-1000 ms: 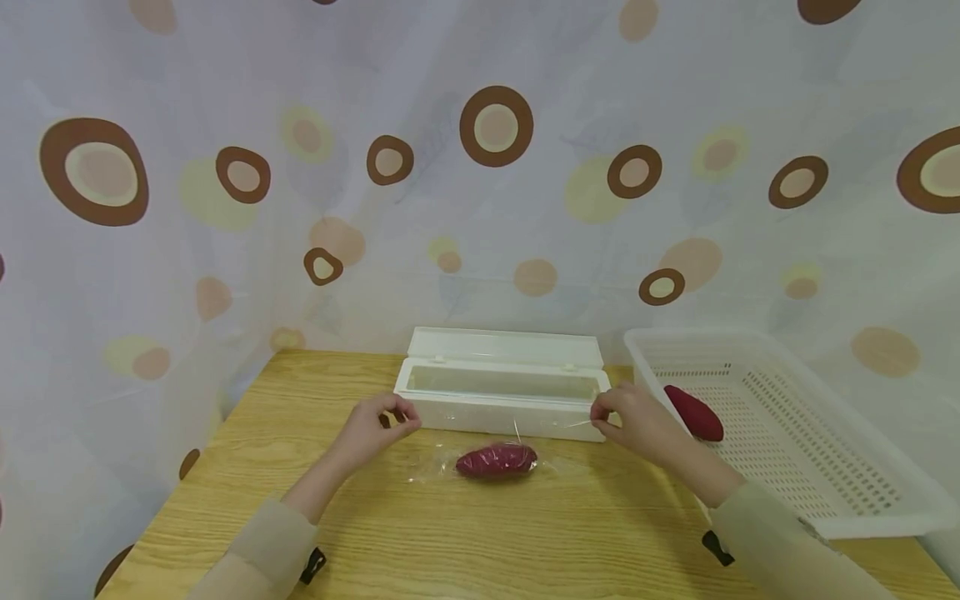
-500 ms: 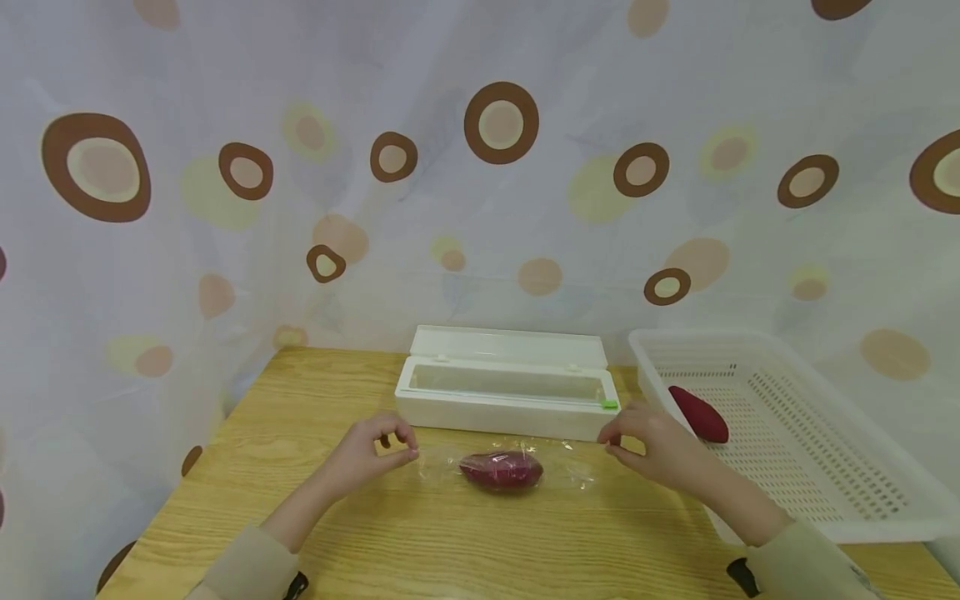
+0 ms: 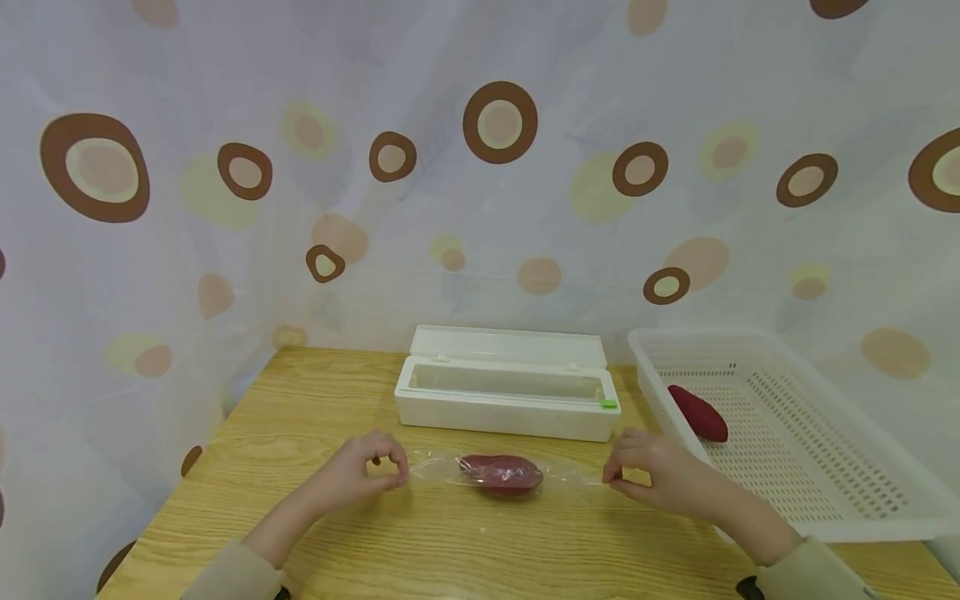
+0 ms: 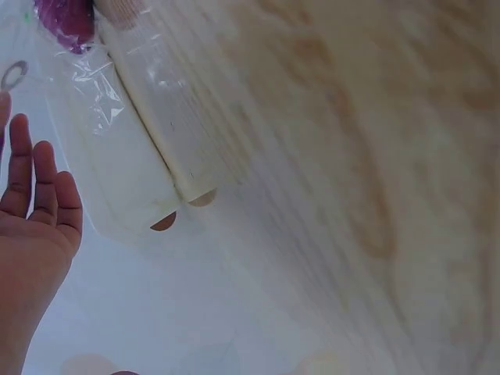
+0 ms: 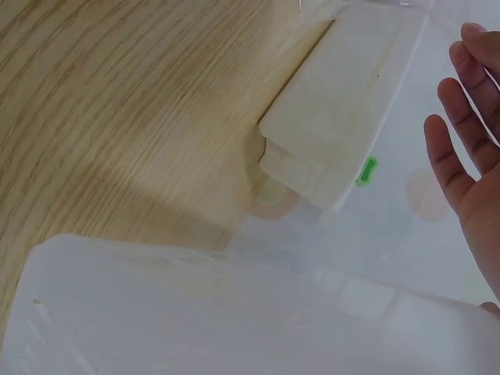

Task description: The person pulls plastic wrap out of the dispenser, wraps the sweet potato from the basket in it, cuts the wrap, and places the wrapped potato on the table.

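Observation:
A reddish-purple sweet potato point(image 3: 501, 475) lies on the table in front of the white cling film box, with a clear sheet of cling film point(image 3: 573, 475) over it. My left hand point(image 3: 360, 475) pinches the film's left end between thumb and forefinger. At the opposite end, my right hand point(image 3: 663, 477) pinches the film the same way. The film stretches between both hands, across the top of the sweet potato. In the left wrist view, the sweet potato point(image 4: 69, 22) shows beyond the shiny film point(image 4: 101, 94); the left hand's point(image 4: 39, 203) outer fingers are loosely bent.
Behind the sweet potato stands the cling film box point(image 3: 506, 419), its lid point(image 3: 510, 346) raised and a green slider point(image 3: 608, 404) at its right end. A white plastic basket point(image 3: 817, 450) on the right holds another sweet potato point(image 3: 699, 414). A patterned curtain point(image 3: 562, 225) hangs behind the table.
Both hands have come nearer and lower from the box's front edge, bringing the film down over the sweet potato. The green slider now shows at the box's right end.

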A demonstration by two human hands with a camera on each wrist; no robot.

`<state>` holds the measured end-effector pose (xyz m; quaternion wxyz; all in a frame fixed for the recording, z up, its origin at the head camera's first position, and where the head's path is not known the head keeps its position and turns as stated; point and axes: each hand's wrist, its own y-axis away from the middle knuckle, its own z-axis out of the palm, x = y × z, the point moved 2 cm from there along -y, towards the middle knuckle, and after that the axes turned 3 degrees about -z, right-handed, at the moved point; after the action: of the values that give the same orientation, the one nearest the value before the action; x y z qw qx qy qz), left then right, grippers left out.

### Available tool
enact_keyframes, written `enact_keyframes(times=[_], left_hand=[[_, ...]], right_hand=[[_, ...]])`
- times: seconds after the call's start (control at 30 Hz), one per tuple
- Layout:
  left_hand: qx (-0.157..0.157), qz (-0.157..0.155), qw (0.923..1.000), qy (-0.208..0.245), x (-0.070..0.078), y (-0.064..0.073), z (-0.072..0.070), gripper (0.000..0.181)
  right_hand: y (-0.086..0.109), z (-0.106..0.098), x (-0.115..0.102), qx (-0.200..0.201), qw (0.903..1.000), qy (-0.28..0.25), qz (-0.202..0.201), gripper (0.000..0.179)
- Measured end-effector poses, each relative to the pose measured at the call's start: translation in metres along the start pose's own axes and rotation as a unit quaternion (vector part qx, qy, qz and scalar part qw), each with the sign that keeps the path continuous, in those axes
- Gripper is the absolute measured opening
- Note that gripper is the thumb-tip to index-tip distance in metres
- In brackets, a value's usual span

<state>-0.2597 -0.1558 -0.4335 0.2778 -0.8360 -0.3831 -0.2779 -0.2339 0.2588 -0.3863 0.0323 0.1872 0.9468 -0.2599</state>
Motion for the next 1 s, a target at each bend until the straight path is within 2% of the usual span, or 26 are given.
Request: enact_keyframes(times=[0.17, 0.27, 0.47, 0.6, 0.73, 0.87, 1.0], left_hand=[[-0.02, 0.009, 0.9996, -0.016, -0.002, 0.005, 0.001, 0.009], [-0.036, 0.015, 0.9988, -0.03, -0.003, 0.006, 0.0, 0.009], [-0.046, 0.021, 0.9969, -0.061, 0.002, 0.001, -0.006, 0.026], [-0.032, 0.024, 0.9966, -0.072, 0.013, -0.009, -0.006, 0.025], [-0.013, 0.05, 0.996, -0.072, 0.027, -0.023, 0.002, 0.018], [0.02, 0.063, 0.9936, -0.092, 0.041, -0.039, 0.016, 0.016], [0.061, 0.042, 0.9928, -0.094, 0.051, -0.052, 0.033, 0.014]], right_hand=[[0.004, 0.002, -0.002, -0.027, 0.9994, -0.021, 0.01, 0.025], [0.004, 0.001, -0.003, -0.029, 0.999, -0.02, 0.027, 0.017], [-0.01, 0.007, -0.008, 0.025, 0.9971, 0.028, 0.066, 0.015], [-0.025, 0.017, -0.01, 0.061, 0.9928, 0.07, 0.076, 0.017], [-0.038, 0.027, -0.012, 0.066, 0.9881, 0.086, 0.109, 0.016], [-0.048, 0.036, -0.016, 0.041, 0.9846, 0.062, 0.158, 0.014], [-0.056, 0.046, -0.019, 0.026, 0.9786, 0.022, 0.203, 0.016]])
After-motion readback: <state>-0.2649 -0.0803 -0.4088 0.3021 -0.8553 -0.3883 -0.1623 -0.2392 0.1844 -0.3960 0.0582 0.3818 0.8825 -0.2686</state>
